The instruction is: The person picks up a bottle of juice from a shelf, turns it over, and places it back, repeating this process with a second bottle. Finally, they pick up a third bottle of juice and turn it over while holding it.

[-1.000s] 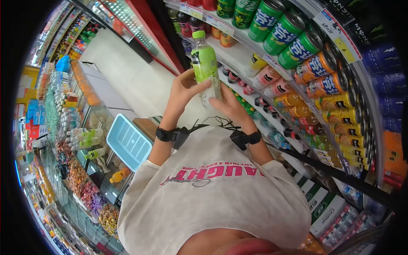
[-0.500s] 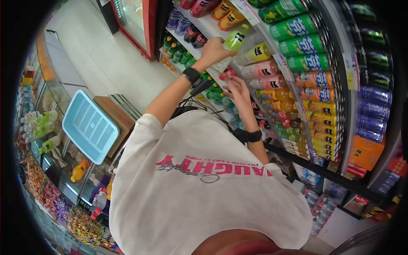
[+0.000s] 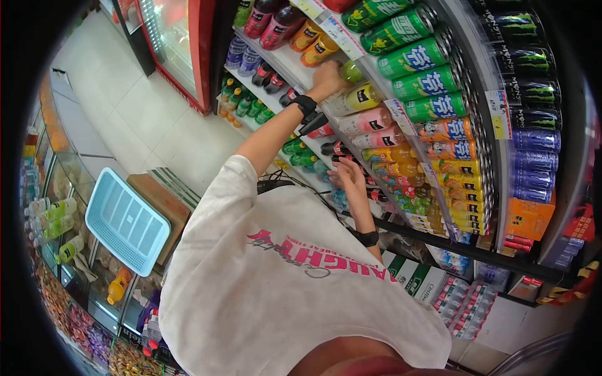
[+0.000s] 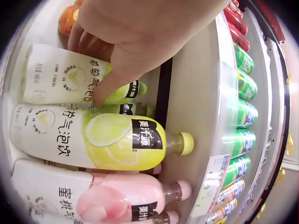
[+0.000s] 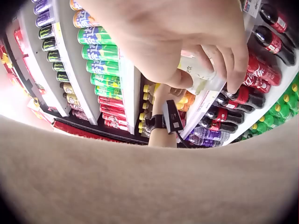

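On the shelf, my left hand [image 3: 329, 81] holds a grape-flavoured drink bottle [image 4: 51, 77] with a pale green and white label. In the left wrist view the thumb lies along one side of it, while the fingers curl round the far side. That bottle stands beside a lemon drink bottle [image 4: 121, 140], with a peach drink bottle [image 4: 121, 191] one place further. My right hand [image 3: 352, 182] hovers in front of the lower shelves, its fingers loosely bent and nothing in them. The head view shows only the bottle's green upper part past the left hand.
Green cans [image 3: 414, 61] line the shelf above, behind price tags [image 3: 342, 34]. Cola bottles [image 5: 240, 95] fill a lower row. A light blue plastic basket [image 3: 128, 263] sits on the glass counter at left. A red-framed fridge [image 3: 204, 56] stands beyond the shelves.
The grape drink bottle went from both hands in front of the body to the shelf in the left hand. My right hand let go of it and drew back lower.
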